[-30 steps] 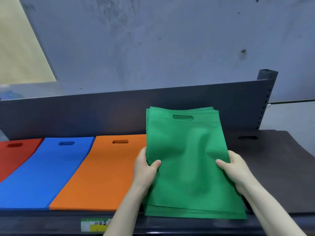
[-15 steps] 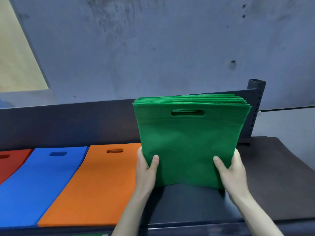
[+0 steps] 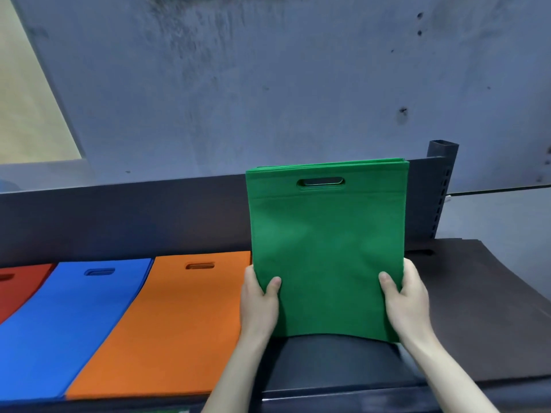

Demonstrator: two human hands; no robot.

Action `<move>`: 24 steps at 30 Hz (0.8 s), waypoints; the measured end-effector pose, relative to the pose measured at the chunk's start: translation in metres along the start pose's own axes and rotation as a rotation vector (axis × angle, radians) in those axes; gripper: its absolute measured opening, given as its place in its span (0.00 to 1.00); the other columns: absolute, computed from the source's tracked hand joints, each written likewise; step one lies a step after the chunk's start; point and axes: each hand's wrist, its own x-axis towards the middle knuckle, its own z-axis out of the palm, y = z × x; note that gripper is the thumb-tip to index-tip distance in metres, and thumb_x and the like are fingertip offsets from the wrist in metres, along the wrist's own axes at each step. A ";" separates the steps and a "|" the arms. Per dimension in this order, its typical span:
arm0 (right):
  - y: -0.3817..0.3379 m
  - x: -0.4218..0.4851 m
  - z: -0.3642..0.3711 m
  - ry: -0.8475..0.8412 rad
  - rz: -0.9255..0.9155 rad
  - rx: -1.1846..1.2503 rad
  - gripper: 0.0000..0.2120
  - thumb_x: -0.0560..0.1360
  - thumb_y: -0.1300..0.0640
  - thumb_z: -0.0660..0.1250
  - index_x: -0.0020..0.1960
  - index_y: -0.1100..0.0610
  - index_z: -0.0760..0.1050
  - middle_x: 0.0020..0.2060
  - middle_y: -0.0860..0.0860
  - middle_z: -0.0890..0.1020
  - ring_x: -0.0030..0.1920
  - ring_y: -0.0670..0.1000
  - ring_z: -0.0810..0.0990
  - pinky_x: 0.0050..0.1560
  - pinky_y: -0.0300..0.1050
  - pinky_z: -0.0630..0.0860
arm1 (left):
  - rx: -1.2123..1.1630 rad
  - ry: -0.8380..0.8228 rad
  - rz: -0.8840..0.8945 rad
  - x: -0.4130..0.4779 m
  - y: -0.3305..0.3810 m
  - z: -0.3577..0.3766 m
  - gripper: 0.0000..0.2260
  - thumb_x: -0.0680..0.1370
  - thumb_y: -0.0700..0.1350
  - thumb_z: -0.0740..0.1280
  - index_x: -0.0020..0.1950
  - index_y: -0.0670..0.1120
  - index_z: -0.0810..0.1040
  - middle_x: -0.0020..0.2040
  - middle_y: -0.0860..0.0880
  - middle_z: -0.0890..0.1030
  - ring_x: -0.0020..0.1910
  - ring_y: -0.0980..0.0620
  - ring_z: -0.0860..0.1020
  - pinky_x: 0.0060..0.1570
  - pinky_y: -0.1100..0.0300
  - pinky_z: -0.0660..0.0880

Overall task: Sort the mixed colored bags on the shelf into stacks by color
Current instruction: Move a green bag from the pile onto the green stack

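Between the orange stack [image 3: 167, 323] and the dark brown stack [image 3: 483, 308], the green bags [image 3: 328, 248] stand upright over a bare strip of shelf [image 3: 328, 362]. The left hand [image 3: 259, 305] and right hand [image 3: 408, 302] each pinch a lower side edge, thumbs on the front face. This looks like squaring up the green bundle; next it probably needs laying flat in that gap, handle slot rearward, without fanning the layers.

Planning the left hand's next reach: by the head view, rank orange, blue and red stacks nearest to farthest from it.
1. orange stack, just beside the left hand.
2. blue stack, further left.
3. red stack, far left edge.
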 end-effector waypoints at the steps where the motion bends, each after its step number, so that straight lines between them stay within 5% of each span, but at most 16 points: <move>1: -0.003 0.003 -0.004 0.000 -0.013 0.002 0.14 0.77 0.68 0.62 0.61 0.57 0.73 0.49 0.41 0.79 0.52 0.48 0.78 0.51 0.41 0.72 | 0.031 -0.003 0.008 0.001 0.004 -0.004 0.10 0.78 0.41 0.66 0.58 0.49 0.71 0.54 0.54 0.77 0.58 0.50 0.74 0.57 0.54 0.72; 5: -0.011 0.013 -0.018 -0.026 0.022 0.025 0.14 0.76 0.68 0.64 0.57 0.54 0.75 0.51 0.48 0.82 0.53 0.51 0.81 0.56 0.51 0.76 | 0.140 -0.075 -0.045 0.010 0.016 -0.024 0.17 0.75 0.46 0.69 0.62 0.46 0.70 0.57 0.50 0.78 0.57 0.49 0.76 0.58 0.47 0.74; 10: 0.011 0.014 -0.013 -0.167 0.339 -0.010 0.11 0.74 0.68 0.64 0.50 0.55 0.79 0.46 0.52 0.85 0.46 0.55 0.84 0.51 0.58 0.80 | 0.189 -0.239 -0.283 0.006 0.004 -0.032 0.16 0.73 0.48 0.70 0.58 0.47 0.71 0.55 0.50 0.78 0.52 0.49 0.79 0.54 0.47 0.78; 19: 0.042 0.011 0.005 -0.282 0.482 -0.353 0.06 0.73 0.65 0.64 0.46 0.60 0.78 0.40 0.56 0.84 0.43 0.60 0.83 0.43 0.53 0.79 | 0.547 -0.353 -0.364 -0.006 -0.022 -0.020 0.23 0.77 0.52 0.67 0.67 0.43 0.67 0.62 0.47 0.75 0.58 0.47 0.76 0.57 0.52 0.75; 24: 0.043 0.014 0.011 -0.316 0.475 -0.516 0.04 0.72 0.60 0.64 0.45 0.59 0.77 0.39 0.54 0.82 0.41 0.57 0.82 0.41 0.49 0.78 | 0.660 -0.375 -0.333 -0.005 -0.020 -0.016 0.24 0.79 0.51 0.65 0.69 0.40 0.64 0.63 0.45 0.74 0.58 0.47 0.74 0.49 0.59 0.70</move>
